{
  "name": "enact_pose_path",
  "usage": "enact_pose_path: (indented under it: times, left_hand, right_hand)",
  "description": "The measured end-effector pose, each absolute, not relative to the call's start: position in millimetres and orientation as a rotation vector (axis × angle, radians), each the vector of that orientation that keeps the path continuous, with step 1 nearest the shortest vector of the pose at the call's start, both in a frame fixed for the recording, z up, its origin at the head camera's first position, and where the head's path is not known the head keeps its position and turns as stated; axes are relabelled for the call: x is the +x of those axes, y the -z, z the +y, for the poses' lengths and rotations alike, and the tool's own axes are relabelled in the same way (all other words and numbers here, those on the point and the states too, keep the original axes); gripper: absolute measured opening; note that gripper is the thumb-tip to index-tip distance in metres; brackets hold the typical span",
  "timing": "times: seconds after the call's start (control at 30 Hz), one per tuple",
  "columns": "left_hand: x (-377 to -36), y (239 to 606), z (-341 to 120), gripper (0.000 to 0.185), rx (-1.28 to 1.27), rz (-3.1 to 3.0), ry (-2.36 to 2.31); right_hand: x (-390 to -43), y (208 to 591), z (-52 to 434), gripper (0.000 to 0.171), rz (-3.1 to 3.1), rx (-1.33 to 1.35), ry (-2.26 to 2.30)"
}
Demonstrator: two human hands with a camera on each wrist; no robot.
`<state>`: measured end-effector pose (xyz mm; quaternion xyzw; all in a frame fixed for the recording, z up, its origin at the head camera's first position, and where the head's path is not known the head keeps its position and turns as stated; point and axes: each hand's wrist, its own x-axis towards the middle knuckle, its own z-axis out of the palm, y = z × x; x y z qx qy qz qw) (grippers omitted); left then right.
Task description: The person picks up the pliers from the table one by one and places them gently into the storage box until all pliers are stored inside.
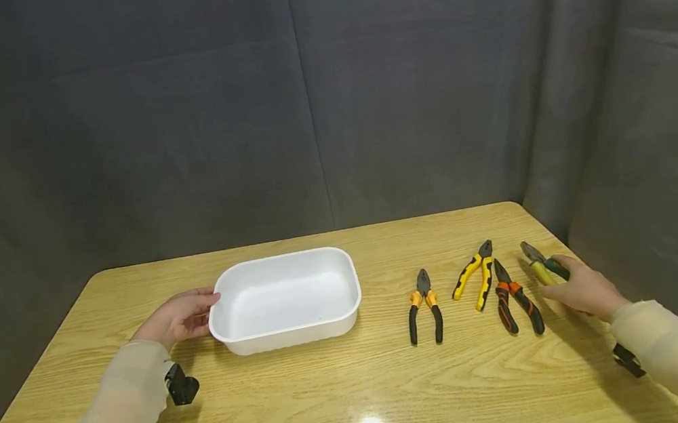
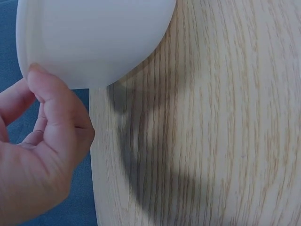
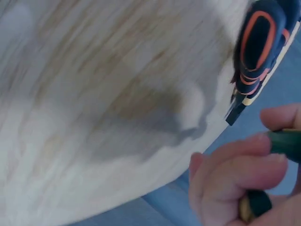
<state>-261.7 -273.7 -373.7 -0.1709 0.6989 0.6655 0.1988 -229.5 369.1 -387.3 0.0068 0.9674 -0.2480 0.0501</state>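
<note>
Dark grey cloth [image 1: 184, 131] hangs across the top of the head view, behind your light, wood-grained table [image 1: 308, 398]. Toward the right edge of that view, your right hand [image 1: 585, 290] grips the metal pliers with green and yellow handles [image 1: 543, 273], their jaws pointing to the upper left; in the right-wrist view your fingers curl round the handles at the lower right. Whether the tips touch the wood cannot be told. Expect these pliers to be stiff, fairly heavy for their size and weighted toward the head, with bare metal likely slicker than the coated handles, so hold both handles together, close enough to the pivot to stop them swinging apart. Just left of them lie the black pliers with orange trim [image 1: 512, 287], then the yellow pliers with black patches [image 1: 485, 262], then, nearer the middle, the black-handled pliers with orange collars [image 1: 424, 288]. Left of centre sits the white, rounded rectangular tray [image 1: 286, 298], probably light plastic that slides easily and flexes a little; its rim is the place to take it. Your left hand [image 1: 186, 316] pinches that rim at its left end.
</note>
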Motion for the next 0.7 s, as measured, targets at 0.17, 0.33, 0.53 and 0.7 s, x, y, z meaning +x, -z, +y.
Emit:
enact_pose_path:
  times: [0.17,0.33,0.53,0.7]
  left_hand:
    - [-261,374,-273,0.061,-0.487,1.954,-1.869]
    - [-261,375,-273,0.059,-0.485,1.947,-1.887]
    - [-260,376,-273,0.058,-0.471,1.944,-1.891]
    - [-260,375,-273,0.059,-0.485,1.942,-1.895]
  right_hand:
    - [-231,388,360,0.074,3.038,-0.109,0.698]
    - [-232,389,355,0.067,3.102,-0.243,0.723]
    - [-228,386,349,0.067,3.115,-0.238,0.743]
    - [-225,382,342,0.066,3.137,-0.244,0.708]
